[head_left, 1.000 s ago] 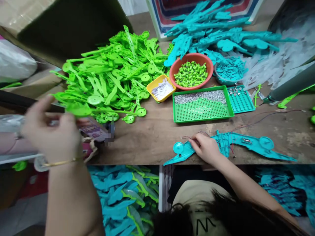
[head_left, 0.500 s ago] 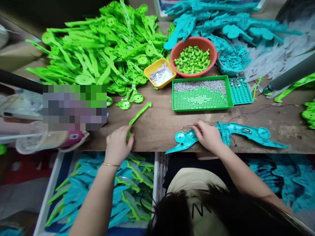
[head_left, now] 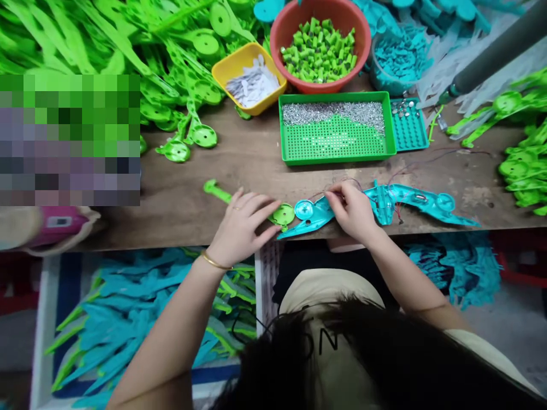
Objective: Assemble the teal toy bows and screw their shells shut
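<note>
My left hand [head_left: 244,222] is closed over a long green plastic arm [head_left: 284,214] with a round disc at one end. Its thumb and fingertips are by the disc, and the narrow end [head_left: 216,190] sticks out behind the knuckles. My right hand [head_left: 351,209] pinches thin wires at the left half of a turquoise bow-shaped plastic shell [head_left: 410,196]. The shell lies on the bench with its hollow side up; wires and a small metallic piece show in it. What exactly sits between the right fingertips is partly hidden.
Behind my hands stand a green perforated tray [head_left: 337,158] of small screws, a yellow dish [head_left: 220,71] of white strips and a red bowl [head_left: 277,40] of small green pieces. Green parts [head_left: 188,74] are heaped at the left. A crate [head_left: 38,336] holds finished-looking pieces below the bench [head_left: 252,154].
My left hand has moved right with the green arm, turning it so the disc lies beside the turquoise shell. My right hand stays at the shell. The view has shifted.
</note>
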Demonstrator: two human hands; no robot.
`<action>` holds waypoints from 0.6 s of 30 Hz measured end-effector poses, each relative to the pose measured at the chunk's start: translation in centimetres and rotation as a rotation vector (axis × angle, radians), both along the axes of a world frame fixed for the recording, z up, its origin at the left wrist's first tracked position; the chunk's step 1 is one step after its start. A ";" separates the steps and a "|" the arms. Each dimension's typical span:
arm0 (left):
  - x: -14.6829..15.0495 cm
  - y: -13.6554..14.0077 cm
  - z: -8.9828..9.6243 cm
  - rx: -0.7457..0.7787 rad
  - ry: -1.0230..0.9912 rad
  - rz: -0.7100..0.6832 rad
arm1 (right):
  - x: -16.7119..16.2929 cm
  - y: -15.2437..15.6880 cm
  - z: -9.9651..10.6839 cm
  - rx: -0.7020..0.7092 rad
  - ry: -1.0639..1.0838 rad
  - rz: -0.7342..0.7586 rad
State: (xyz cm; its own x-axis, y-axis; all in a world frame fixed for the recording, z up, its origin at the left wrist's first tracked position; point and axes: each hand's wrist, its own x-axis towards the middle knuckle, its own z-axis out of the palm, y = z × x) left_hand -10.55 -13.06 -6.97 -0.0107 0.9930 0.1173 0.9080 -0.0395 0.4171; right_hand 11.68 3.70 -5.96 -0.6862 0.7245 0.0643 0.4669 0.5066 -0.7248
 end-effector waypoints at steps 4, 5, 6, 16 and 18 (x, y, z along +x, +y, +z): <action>0.0 1.1 -0.2 -0.029 0.016 -0.100 | -0.2 0.1 -0.6 0.013 0.121 -0.080; -0.1 1.1 -0.2 -0.037 0.040 -0.089 | -0.2 0.1 -0.7 0.012 0.146 -0.094; -0.2 1.1 -0.2 -0.049 0.065 -0.070 | -0.2 0.1 -0.8 0.010 0.167 -0.104; 2.2 3.8 2.0 -0.092 -0.031 -0.052 | 0.1 0.2 -1.2 -0.056 0.325 -0.164; 3.3 4.4 2.0 -0.157 -0.073 -0.077 | 0.1 0.3 -1.2 -0.116 0.366 -0.199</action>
State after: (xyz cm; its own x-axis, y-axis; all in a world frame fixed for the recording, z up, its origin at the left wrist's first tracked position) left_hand -7.29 -8.65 -5.01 0.0631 0.9973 -0.0378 0.8720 -0.0367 0.4881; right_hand 11.79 3.99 -7.13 -0.4798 0.8570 0.1881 0.2484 0.3383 -0.9077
